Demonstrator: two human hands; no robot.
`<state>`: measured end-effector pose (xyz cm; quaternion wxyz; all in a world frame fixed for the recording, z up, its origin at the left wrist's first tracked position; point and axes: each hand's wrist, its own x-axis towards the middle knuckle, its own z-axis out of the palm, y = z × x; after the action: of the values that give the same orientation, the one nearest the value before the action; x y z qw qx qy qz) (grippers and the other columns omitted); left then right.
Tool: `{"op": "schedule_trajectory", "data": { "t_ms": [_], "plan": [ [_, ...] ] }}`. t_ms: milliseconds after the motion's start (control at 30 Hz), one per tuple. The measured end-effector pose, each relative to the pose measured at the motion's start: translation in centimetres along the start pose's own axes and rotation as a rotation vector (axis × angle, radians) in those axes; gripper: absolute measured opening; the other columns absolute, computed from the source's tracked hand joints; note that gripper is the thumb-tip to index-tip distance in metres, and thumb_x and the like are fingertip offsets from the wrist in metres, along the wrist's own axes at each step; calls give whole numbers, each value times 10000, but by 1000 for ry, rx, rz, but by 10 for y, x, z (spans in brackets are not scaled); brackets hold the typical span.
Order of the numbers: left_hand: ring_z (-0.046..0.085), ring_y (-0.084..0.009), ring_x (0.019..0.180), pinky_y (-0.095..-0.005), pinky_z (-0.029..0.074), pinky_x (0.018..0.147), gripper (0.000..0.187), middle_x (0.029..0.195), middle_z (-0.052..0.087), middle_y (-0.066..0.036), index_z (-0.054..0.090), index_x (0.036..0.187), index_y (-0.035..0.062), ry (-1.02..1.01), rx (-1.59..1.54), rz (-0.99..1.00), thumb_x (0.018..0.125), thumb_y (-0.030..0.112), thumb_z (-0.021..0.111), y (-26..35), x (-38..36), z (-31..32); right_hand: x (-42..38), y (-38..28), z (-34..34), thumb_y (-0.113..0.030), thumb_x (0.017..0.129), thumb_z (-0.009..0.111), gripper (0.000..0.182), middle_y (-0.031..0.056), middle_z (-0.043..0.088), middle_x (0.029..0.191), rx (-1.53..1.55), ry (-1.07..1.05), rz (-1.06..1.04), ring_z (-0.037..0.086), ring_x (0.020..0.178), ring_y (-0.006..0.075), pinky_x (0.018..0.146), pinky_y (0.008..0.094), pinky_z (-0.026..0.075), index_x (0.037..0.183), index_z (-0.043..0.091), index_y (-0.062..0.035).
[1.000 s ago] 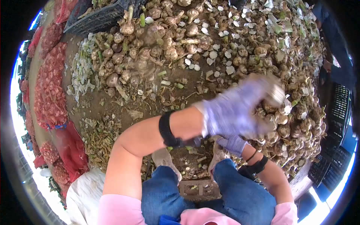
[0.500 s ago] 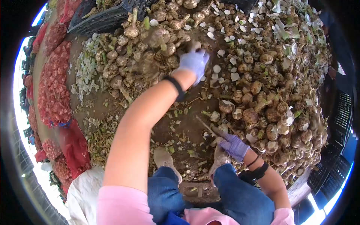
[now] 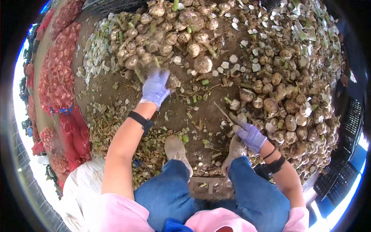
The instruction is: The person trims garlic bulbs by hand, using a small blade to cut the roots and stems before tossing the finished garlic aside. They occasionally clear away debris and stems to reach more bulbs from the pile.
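My left hand (image 3: 155, 88), in a pale purple glove, is closed at the near edge of the far garlic heap. A soil-covered garlic bulb (image 3: 173, 81) shows at its right side, apparently in its grip; the fingers are partly blurred. My right hand (image 3: 251, 137), gloved likewise, is wrapped round the handle of a knife (image 3: 223, 112). Its thin blade points up and left over the soil, close to the edge of the right-hand garlic heap (image 3: 290, 112). Loose garlic bulbs with stems (image 3: 185, 37) lie in the far heap.
Red mesh sacks of garlic (image 3: 58, 69) line the left side. Cut stems and leaves (image 3: 116, 131) cover the ground by my shoes (image 3: 177, 150). A dark crate (image 3: 112, 7) stands at the far left, with black crates (image 3: 342, 178) at the right edge.
My left hand has drawn back from the far heap, toward me and leftward, with a garlic bulb now beside its fingers. The right hand keeps the knife; the view has shifted slightly.
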<state>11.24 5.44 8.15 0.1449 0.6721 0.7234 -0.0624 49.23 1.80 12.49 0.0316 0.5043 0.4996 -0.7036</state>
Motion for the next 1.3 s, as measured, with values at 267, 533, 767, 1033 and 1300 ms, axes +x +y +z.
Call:
{"op": "schedule_trajectory", "data": {
  "t_ms": [267, 533, 767, 1033, 1300],
  "plan": [
    [485, -377, 1264, -391, 438, 1031, 740, 1403, 477, -214, 439, 1362, 30, -242, -456, -205, 734, 178, 800, -25, -31, 8, -5, -19, 6, -333, 967, 544, 550, 57, 616, 871, -77, -2, 72, 534, 782, 133, 753, 290, 471, 1471, 405, -161],
    [518, -231, 1214, -347, 433, 1027, 850, 1305, 536, -94, 360, 1427, 44, -274, -1649, -352, 686, -75, 760, -10, -80, 2, -6, -46, 16, -376, 985, 494, 559, 173, 651, 961, -299, -12, -33, 633, 839, 238, 838, 339, 494, 1484, 369, -158],
    [546, -217, 1170, -357, 458, 1016, 963, 1227, 576, -90, 316, 1425, 61, -415, -1834, -126, 633, 97, 864, 27, -95, -53, -20, -95, 29, -367, 960, 549, 578, 193, 642, 1162, -588, -25, -614, 668, 935, 349, 821, 363, 528, 1465, 390, -137],
    [521, -210, 1215, -381, 411, 1082, 917, 1275, 565, -121, 360, 1414, 15, -110, -1338, 306, 686, 232, 874, 44, -96, -62, -15, -124, 40, -340, 905, 594, 592, 124, 559, 693, -835, 10, -855, 596, 577, 312, 526, 406, 481, 1453, 418, -202],
    [583, -139, 1057, -284, 487, 941, 824, 1187, 580, -70, 345, 1403, 48, -63, -1197, 330, 718, -4, 801, 54, -102, -72, -22, -124, 36, -334, 898, 599, 606, 119, 524, 646, -860, -6, -827, 586, 548, 304, 494, 414, 465, 1461, 402, -233]
  ]
}}
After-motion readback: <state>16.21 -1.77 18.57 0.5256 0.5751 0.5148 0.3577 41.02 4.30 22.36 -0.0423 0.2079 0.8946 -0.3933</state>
